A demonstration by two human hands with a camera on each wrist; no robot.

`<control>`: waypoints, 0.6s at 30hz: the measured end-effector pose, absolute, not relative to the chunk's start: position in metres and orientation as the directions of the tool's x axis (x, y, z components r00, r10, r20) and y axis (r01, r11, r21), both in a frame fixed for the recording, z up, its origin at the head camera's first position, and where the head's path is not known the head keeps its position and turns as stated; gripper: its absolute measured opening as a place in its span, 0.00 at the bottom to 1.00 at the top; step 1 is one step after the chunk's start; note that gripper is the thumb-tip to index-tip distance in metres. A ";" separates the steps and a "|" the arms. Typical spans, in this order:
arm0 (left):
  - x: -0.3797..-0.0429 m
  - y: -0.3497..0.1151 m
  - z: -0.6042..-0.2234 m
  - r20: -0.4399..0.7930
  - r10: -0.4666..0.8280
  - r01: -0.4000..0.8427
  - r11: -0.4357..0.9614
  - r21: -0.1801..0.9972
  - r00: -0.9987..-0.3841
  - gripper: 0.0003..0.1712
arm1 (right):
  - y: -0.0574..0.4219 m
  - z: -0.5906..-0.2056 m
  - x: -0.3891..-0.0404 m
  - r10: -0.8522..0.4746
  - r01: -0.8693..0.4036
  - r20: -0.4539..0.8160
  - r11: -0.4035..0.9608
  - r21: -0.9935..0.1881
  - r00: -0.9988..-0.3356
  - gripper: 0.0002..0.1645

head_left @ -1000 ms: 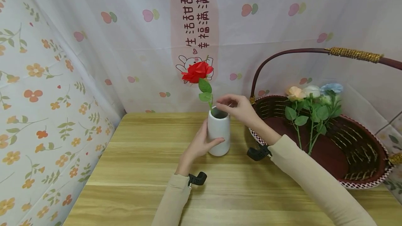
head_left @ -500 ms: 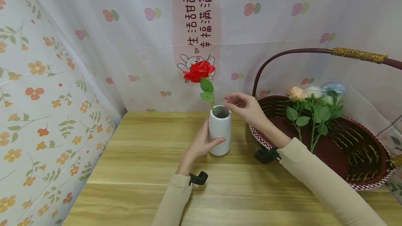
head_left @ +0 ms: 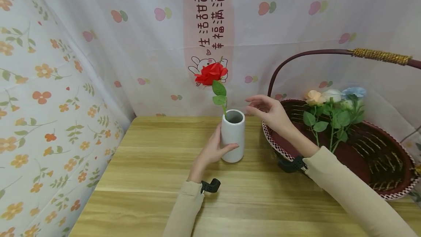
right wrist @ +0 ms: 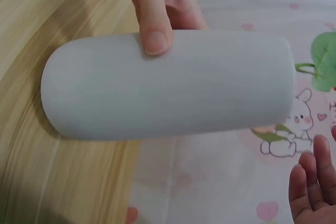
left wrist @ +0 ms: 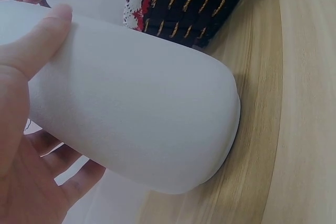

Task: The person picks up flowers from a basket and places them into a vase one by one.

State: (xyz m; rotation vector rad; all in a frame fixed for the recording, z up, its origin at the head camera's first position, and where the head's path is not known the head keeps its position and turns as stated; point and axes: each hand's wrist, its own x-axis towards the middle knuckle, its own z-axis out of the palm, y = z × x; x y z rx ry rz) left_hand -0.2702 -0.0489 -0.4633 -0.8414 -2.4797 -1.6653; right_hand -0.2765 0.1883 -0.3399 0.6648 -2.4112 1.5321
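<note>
A white vase stands upright on the wooden table, and one red rose leans left out of its mouth. My left hand grips the vase from the left, thumb across its front; in the left wrist view the thumb lies on the smooth white side and the other fingers go round behind. To the right of the vase's rim, my right hand hangs in the air with loosely bent fingers and nothing between them. The right wrist view shows its fingertips apart from the vase.
A dark woven basket with a tall arched handle stands at the right. Peach, white and blue flowers with green stems lie in it. A printed curtain hangs behind the wooden table.
My right hand has moved right, away from the vase's mouth and the rose stem. My left hand keeps its hold on the vase. The head view has shifted slightly.
</note>
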 end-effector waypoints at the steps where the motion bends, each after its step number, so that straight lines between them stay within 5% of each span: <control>1: -0.270 -0.048 -0.463 0.320 0.411 0.453 0.279 0.847 -0.853 0.56 | 0.192 -0.340 -0.276 -0.254 -0.477 0.407 0.365 -0.800 -0.877 0.18; 18: -0.270 -0.049 -0.463 0.334 0.413 0.460 0.256 0.850 -0.847 0.55 | 0.238 -0.339 -0.266 -0.211 -0.444 0.391 0.386 -0.809 -0.896 0.19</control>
